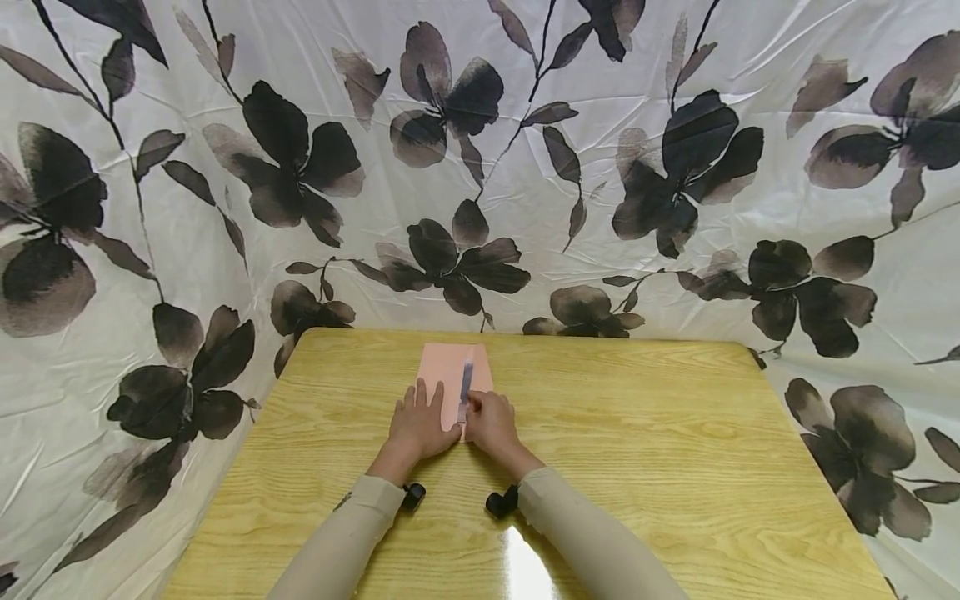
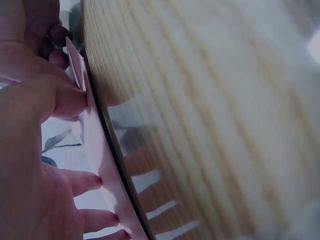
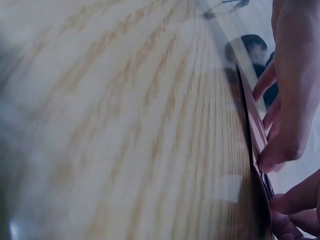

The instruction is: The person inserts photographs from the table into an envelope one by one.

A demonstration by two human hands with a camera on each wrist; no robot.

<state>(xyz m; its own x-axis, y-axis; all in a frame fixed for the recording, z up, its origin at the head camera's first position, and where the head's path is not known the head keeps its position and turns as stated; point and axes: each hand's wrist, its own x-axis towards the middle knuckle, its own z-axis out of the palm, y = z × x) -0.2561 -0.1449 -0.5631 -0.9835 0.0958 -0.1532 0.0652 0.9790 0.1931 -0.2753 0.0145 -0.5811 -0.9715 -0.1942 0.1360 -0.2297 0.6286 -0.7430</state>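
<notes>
A pink sheet of paper (image 1: 442,360) lies on the table, with a narrow grey-blue strip (image 1: 467,379) running lengthwise along its right part. My left hand (image 1: 420,429) rests on the sheet's lower left with fingers spread, its thumb reaching toward the strip's near end. Close beside that thumb, my right hand (image 1: 491,423) has curled fingers pinching the paper near its lower right edge. In the left wrist view, the near end of the pink paper (image 2: 92,125) stands lifted at the right hand's fingers. The right wrist view shows thumb and fingers (image 3: 292,205) at the paper's edge.
The wood-grain table (image 1: 637,450) spreads around the paper, with a bright reflection near its front. Behind it and at its sides hangs a white floral cloth (image 1: 555,225). A small black camera (image 1: 414,497) sits at each wrist.
</notes>
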